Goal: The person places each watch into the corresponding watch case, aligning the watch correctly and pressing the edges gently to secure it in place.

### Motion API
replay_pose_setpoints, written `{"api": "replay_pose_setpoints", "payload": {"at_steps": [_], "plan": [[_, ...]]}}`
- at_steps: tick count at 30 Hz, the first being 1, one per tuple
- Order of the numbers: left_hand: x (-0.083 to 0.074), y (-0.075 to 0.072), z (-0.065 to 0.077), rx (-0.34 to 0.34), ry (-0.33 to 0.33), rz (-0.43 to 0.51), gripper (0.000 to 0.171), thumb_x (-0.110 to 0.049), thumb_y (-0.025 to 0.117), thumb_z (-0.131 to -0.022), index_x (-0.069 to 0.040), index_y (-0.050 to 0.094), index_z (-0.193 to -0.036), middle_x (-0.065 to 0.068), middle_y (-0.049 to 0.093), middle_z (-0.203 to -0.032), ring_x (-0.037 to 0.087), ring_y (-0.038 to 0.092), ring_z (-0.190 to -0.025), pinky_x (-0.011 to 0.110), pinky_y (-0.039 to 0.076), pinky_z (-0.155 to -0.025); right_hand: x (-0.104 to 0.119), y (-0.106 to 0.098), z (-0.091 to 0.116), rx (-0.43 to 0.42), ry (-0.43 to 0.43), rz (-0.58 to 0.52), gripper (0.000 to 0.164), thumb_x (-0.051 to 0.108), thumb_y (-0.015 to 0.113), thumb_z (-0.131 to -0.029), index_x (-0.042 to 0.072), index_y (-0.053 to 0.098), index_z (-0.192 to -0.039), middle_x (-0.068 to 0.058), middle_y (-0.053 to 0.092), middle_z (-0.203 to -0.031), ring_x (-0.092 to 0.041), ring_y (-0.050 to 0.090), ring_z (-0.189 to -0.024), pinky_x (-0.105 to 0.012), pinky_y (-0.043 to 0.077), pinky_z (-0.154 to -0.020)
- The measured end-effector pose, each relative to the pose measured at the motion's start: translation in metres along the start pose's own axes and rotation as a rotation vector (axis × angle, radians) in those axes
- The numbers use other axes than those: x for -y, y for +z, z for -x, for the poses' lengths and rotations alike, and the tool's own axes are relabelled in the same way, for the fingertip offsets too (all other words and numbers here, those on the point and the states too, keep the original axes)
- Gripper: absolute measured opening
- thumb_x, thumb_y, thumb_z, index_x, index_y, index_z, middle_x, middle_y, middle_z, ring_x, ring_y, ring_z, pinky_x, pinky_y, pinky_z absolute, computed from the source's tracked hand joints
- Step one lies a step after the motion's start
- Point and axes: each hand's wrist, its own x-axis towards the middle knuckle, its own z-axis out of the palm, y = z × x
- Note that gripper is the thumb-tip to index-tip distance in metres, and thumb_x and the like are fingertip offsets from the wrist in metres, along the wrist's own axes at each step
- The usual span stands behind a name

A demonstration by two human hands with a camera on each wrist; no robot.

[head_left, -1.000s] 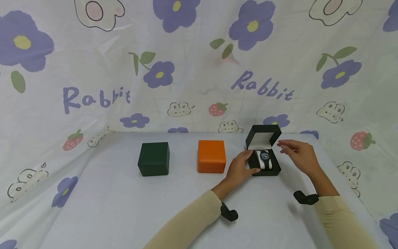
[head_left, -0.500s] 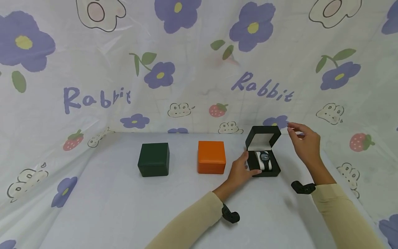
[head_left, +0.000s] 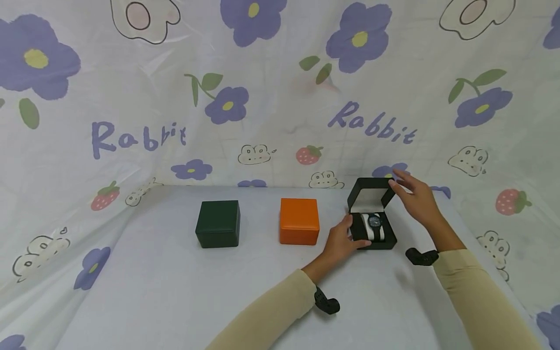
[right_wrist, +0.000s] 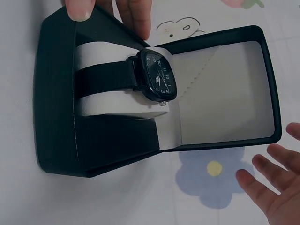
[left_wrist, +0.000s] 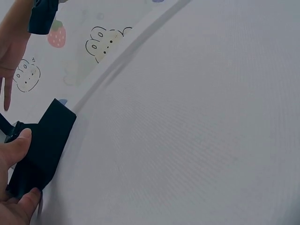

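A black watch box (head_left: 371, 245) stands with its lid (right_wrist: 227, 91) raised, showing a pale lining. Inside, a black-strapped wristwatch (right_wrist: 157, 77) is wrapped round a white cushion (right_wrist: 108, 105). My left hand (head_left: 340, 243) grips the left side of the box base, thumb at the front; in the left wrist view its thumb (left_wrist: 21, 143) lies against the dark box. Beside the lid's right edge is my right hand (head_left: 417, 201), its fingers loosely spread. The right wrist view shows those fingers (right_wrist: 274, 173) close to the lid, with a small gap.
An orange box (head_left: 299, 221) with its lid down sits left of the watch box. Farther left is a dark green box (head_left: 218, 223), also closed. All stand on a white-covered table (head_left: 175, 291) before a printed curtain (head_left: 271, 112). Each wrist wears a black camera mount (head_left: 327, 302).
My right hand has risen from beside the box base, then come left to the lid's upper right edge. My left hand keeps its grip, and the box stays in place.
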Motion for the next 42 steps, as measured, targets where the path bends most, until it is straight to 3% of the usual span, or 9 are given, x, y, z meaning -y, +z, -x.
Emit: {"api": "replay_pose_setpoints", "payload": {"at_steps": [8, 11, 15, 21, 27, 29, 33, 37, 42], "plan": [[0.002, 0.004, -0.001, -0.01, -0.014, 0.003, 0.092, -0.017, 0.086, -0.082, 0.003, 0.034, -0.155, 0.015, 0.032, -0.162, 0.019, 0.035, -0.147, 0.025, 0.05, -0.102, 0.0, 0.002, -0.001, 0.054, -0.015, -0.002, 0.056, 0.04, 0.05, -0.107, 0.006, 0.047, -0.152, -0.026, 0.044, -0.153, -0.051, 0.048, -0.132, -0.069, 0.043, -0.101], [0.003, 0.004, -0.002, -0.016, -0.016, 0.01, 0.092, -0.017, 0.087, -0.082, 0.003, 0.035, -0.155, 0.016, 0.032, -0.162, 0.019, 0.035, -0.147, 0.024, 0.05, -0.102, -0.001, 0.004, -0.001, 0.05, -0.017, 0.0, 0.054, 0.041, 0.05, -0.107, 0.008, 0.05, -0.15, -0.023, 0.049, -0.15, -0.047, 0.056, -0.124, -0.051, 0.053, -0.093], [0.003, 0.004, -0.001, -0.018, -0.018, 0.006, 0.091, -0.017, 0.086, -0.083, 0.003, 0.035, -0.155, 0.016, 0.032, -0.161, 0.02, 0.036, -0.147, 0.025, 0.05, -0.102, -0.003, 0.007, -0.002, 0.04, -0.013, -0.01, 0.053, 0.042, 0.05, -0.107, 0.01, 0.051, -0.149, -0.02, 0.051, -0.148, -0.042, 0.062, -0.118, -0.032, 0.052, -0.083], [0.003, 0.004, 0.0, -0.015, -0.036, 0.004, 0.09, -0.016, 0.086, -0.083, 0.002, 0.035, -0.155, 0.014, 0.032, -0.162, 0.019, 0.035, -0.147, 0.023, 0.05, -0.101, -0.007, 0.013, 0.0, 0.025, -0.019, -0.035, 0.05, 0.037, 0.049, -0.108, 0.008, 0.052, -0.148, -0.021, 0.051, -0.149, -0.043, 0.059, -0.122, -0.041, 0.051, -0.086], [0.006, 0.004, 0.001, -0.023, -0.031, -0.003, 0.089, -0.017, 0.086, -0.083, 0.002, 0.036, -0.154, 0.015, 0.033, -0.161, 0.02, 0.037, -0.146, 0.024, 0.051, -0.101, -0.005, 0.016, 0.004, 0.016, -0.038, -0.096, 0.047, 0.032, 0.052, -0.108, 0.003, 0.052, -0.146, -0.022, 0.048, -0.15, -0.044, 0.056, -0.126, -0.011, 0.046, -0.08], [0.007, 0.004, 0.001, -0.026, -0.028, -0.01, 0.089, -0.017, 0.086, -0.082, 0.002, 0.037, -0.154, 0.016, 0.034, -0.16, 0.02, 0.037, -0.146, 0.024, 0.051, -0.1, -0.004, 0.016, 0.005, 0.018, -0.034, -0.124, 0.047, 0.03, 0.053, -0.107, 0.002, 0.053, -0.144, -0.024, 0.047, -0.151, -0.046, 0.056, -0.126, -0.007, 0.047, -0.08], [0.008, 0.005, 0.001, -0.026, -0.027, -0.019, 0.09, -0.018, 0.087, -0.082, 0.001, 0.037, -0.154, 0.015, 0.034, -0.161, 0.019, 0.037, -0.146, 0.022, 0.051, -0.1, -0.003, 0.018, 0.004, 0.015, 0.001, -0.138, 0.047, 0.031, 0.057, -0.105, -0.001, 0.053, -0.14, -0.027, 0.047, -0.149, -0.049, 0.054, -0.127, -0.033, 0.058, -0.093], [0.007, 0.004, -0.001, -0.025, -0.022, -0.03, 0.09, -0.018, 0.086, -0.082, 0.001, 0.036, -0.155, 0.013, 0.034, -0.161, 0.017, 0.037, -0.146, 0.021, 0.05, -0.1, 0.0, 0.017, 0.002, 0.015, 0.033, -0.099, 0.052, 0.037, 0.059, -0.104, -0.003, 0.052, -0.136, -0.03, 0.045, -0.149, -0.053, 0.048, -0.131, -0.064, 0.049, -0.098], [0.006, 0.003, -0.002, -0.027, -0.015, -0.052, 0.09, -0.02, 0.087, -0.082, 0.001, 0.037, -0.154, 0.013, 0.034, -0.161, 0.017, 0.036, -0.146, 0.021, 0.05, -0.101, 0.004, 0.014, 0.002, 0.06, 0.048, -0.079, 0.055, 0.038, 0.059, -0.103, -0.004, 0.049, -0.137, -0.033, 0.044, -0.148, -0.053, 0.048, -0.132, -0.061, 0.052, -0.096]]}}
